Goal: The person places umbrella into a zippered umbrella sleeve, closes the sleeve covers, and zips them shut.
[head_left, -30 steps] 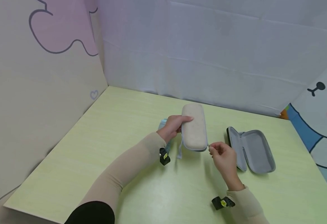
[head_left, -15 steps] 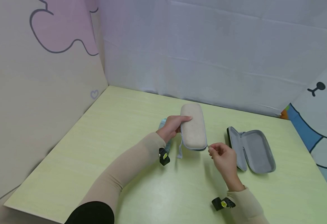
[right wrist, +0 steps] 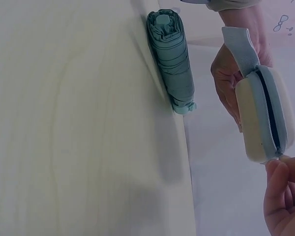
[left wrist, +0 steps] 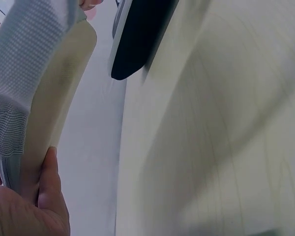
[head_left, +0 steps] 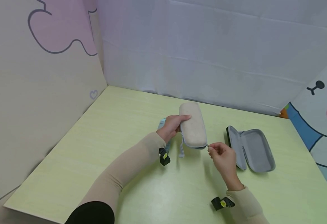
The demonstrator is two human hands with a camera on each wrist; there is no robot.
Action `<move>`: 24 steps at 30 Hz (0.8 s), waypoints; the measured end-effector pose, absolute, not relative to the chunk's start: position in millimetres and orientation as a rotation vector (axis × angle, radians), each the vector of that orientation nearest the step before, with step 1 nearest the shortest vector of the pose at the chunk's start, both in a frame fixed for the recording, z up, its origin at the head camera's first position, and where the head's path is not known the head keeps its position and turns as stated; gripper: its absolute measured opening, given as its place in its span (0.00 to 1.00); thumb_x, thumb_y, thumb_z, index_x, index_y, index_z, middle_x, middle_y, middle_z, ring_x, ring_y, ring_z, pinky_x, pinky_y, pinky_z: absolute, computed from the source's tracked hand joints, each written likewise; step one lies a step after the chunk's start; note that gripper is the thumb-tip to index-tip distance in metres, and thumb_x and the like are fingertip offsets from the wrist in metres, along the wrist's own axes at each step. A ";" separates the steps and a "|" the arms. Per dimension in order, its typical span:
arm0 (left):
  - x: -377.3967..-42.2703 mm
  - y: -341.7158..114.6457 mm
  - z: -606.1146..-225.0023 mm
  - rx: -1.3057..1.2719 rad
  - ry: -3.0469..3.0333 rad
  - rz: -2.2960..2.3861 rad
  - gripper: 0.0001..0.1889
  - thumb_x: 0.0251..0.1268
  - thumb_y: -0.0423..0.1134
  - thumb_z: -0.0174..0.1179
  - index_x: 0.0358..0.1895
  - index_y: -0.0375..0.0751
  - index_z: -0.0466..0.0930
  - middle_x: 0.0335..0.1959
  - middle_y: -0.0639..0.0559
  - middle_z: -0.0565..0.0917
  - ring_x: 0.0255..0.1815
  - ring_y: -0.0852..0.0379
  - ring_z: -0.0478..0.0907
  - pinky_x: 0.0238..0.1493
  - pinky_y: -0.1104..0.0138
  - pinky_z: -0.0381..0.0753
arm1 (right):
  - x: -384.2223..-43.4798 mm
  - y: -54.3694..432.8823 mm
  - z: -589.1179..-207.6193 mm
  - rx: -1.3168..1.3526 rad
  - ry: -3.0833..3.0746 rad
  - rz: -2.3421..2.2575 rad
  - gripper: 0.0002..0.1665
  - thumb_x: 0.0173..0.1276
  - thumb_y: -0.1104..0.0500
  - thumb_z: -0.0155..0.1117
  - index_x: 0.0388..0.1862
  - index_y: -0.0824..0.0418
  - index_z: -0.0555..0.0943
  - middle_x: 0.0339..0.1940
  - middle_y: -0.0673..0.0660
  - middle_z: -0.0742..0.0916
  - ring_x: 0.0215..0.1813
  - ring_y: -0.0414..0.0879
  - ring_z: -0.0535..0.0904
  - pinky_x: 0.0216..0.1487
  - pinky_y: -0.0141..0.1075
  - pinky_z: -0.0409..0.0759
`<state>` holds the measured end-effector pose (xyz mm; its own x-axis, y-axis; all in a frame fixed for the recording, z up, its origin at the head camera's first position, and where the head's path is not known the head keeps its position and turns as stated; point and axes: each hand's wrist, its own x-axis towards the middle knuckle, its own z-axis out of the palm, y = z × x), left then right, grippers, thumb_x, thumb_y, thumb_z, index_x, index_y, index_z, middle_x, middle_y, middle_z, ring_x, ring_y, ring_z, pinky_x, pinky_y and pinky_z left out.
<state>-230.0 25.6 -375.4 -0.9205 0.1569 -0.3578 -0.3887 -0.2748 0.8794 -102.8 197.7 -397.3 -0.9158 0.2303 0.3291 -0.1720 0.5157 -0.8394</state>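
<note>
The right hand (head_left: 223, 157) pinched the zip pull (head_left: 207, 146) at the near corner of the cream case (head_left: 194, 129), which was held up just beyond and left of it, its left edge gripped by the left hand (head_left: 172, 125), thumb on top

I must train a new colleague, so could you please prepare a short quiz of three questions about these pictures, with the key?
1. Which hand pinches at the zip of the cream case?
A) left
B) right hand
C) neither
2. True or false: the grey case on the table lies open.
3. In the head view, which thing is partly hidden behind the left hand and wrist?

Key: 1. B. 2. True. 3. The blue-green bundle, which looks like a folded umbrella.
</note>
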 end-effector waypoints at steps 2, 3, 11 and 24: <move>-229.6 25.8 -375.6 -0.303 1.646 2.254 0.22 0.50 0.38 0.70 0.47 0.29 0.77 0.33 0.44 0.84 0.25 0.57 0.82 0.29 0.68 0.80 | -102.2 197.1 -397.2 -0.054 -2.361 1.379 0.03 0.58 0.73 0.63 0.26 0.70 0.81 0.21 0.61 0.83 0.21 0.50 0.79 0.21 0.27 0.75; -229.5 25.9 -375.7 -0.314 1.648 2.258 0.22 0.49 0.38 0.70 0.46 0.29 0.77 0.33 0.44 0.84 0.26 0.56 0.82 0.29 0.68 0.80 | -101.9 196.8 -397.2 -0.055 -2.360 1.385 0.03 0.58 0.73 0.63 0.26 0.71 0.81 0.21 0.61 0.83 0.22 0.51 0.79 0.21 0.27 0.75; -228.5 26.3 -376.1 -0.334 1.664 2.274 0.22 0.49 0.39 0.71 0.45 0.30 0.78 0.33 0.44 0.84 0.26 0.56 0.82 0.29 0.67 0.80 | -102.1 196.4 -397.3 -0.040 -2.341 1.395 0.03 0.58 0.74 0.64 0.25 0.71 0.81 0.21 0.61 0.83 0.22 0.51 0.79 0.21 0.27 0.75; -228.1 29.0 -379.0 -0.363 1.666 2.293 0.23 0.48 0.39 0.71 0.46 0.29 0.78 0.33 0.44 0.84 0.27 0.55 0.83 0.30 0.67 0.81 | -100.1 195.6 -398.1 -0.071 -2.351 1.400 0.03 0.58 0.73 0.63 0.26 0.72 0.80 0.21 0.62 0.84 0.22 0.53 0.79 0.21 0.27 0.75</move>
